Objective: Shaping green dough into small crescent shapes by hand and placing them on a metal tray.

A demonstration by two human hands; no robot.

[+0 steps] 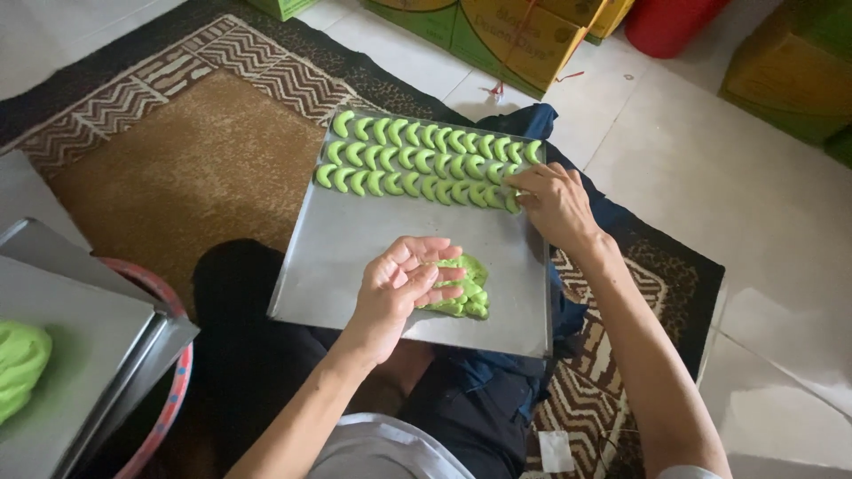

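A lump of green dough (461, 288) is being cupped in the half-open left hand (404, 288) over the metal tray (355, 257) as supply, while a crescent piece (512, 202) is being pinched by the right hand (555, 202) at the row end (426, 164).
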